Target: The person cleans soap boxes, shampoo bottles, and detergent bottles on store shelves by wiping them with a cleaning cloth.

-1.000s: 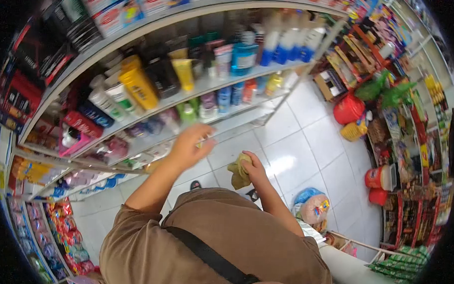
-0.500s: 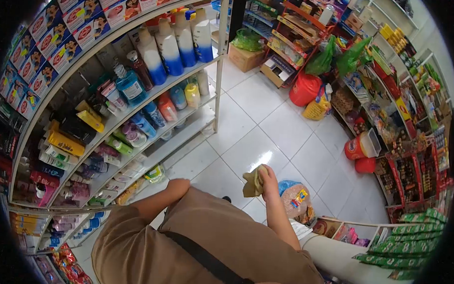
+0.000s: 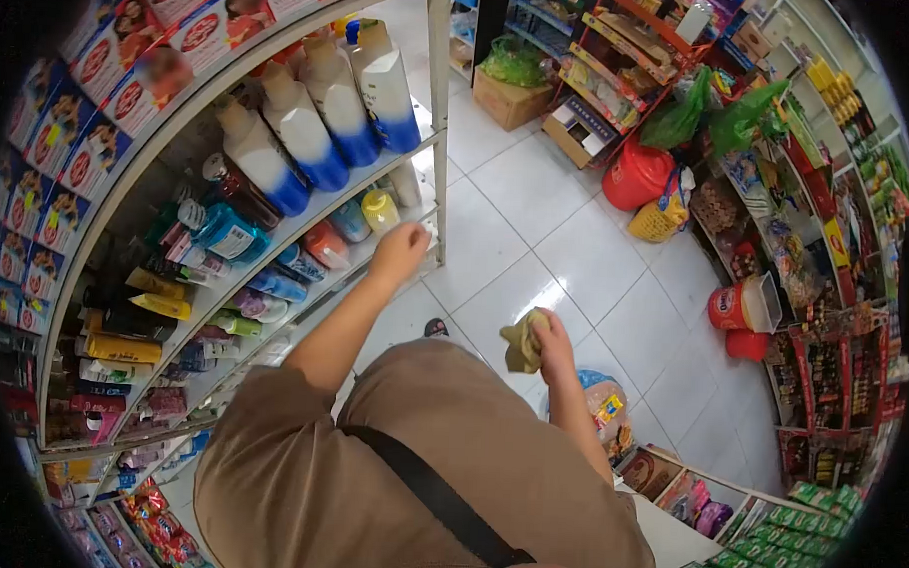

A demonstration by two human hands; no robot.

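Note:
My left hand point(image 3: 402, 252) is raised beside the shelf edge, nearest to a yellow bottle point(image 3: 380, 210) on the second shelf. Its fingers are curled together, and whatever they may hold is hidden. In my right hand point(image 3: 552, 346), over the tiled floor, is a crumpled olive-green cloth point(image 3: 521, 344). White-and-blue bottles point(image 3: 333, 99) stand in a row on the shelf above the yellow bottle. To their left are a dark red bottle point(image 3: 241, 190) and a tilted teal bottle point(image 3: 232, 233).
Boxes point(image 3: 208, 20) line the upper left shelf. A red bucket point(image 3: 638, 175), a yellow bag point(image 3: 659, 214) and a cardboard box point(image 3: 513, 98) stand on the floor farther off. Stocked shelves curve along the right. A bagged bundle point(image 3: 596, 397) lies beside my right forearm.
My left hand has moved from beside my body up and forward to the shelf edge. The shelf bottles appear larger and closer. My right hand still holds the cloth.

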